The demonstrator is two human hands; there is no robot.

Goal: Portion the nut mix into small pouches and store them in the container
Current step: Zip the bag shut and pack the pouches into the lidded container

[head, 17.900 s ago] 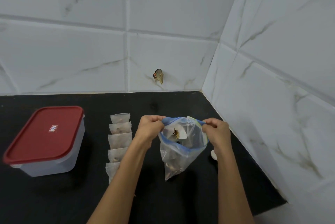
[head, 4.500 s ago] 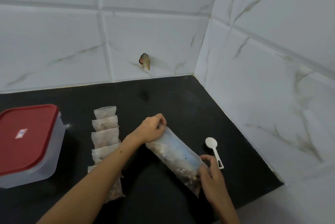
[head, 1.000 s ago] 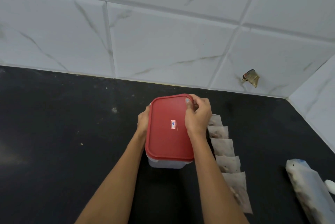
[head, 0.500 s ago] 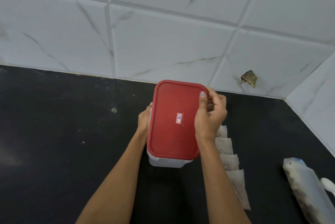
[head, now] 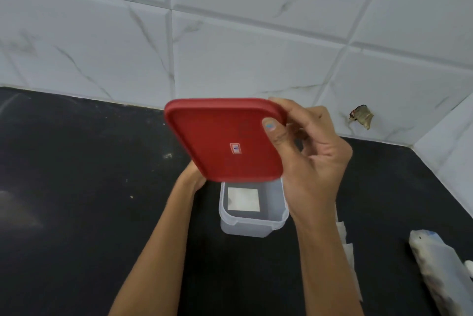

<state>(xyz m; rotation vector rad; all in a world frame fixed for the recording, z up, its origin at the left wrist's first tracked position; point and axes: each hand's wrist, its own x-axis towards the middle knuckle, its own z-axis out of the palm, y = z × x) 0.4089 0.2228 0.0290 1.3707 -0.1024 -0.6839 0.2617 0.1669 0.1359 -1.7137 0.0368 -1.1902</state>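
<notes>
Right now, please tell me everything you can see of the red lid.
The red lid is a rounded rectangle of what looks like smooth plastic, with a raised rim and a small white sticker near its middle. It is off the clear container, lifted and tilted above its open top. The right hand grips its right edge, thumb on top. Nothing else visibly touches it.

There is just one camera, worn on the person's head. It looks forward and down, from close above, at the black counter [head: 76, 187] and the tiled wall [head: 230, 46] behind it. The wall corner is at the right edge.
</notes>
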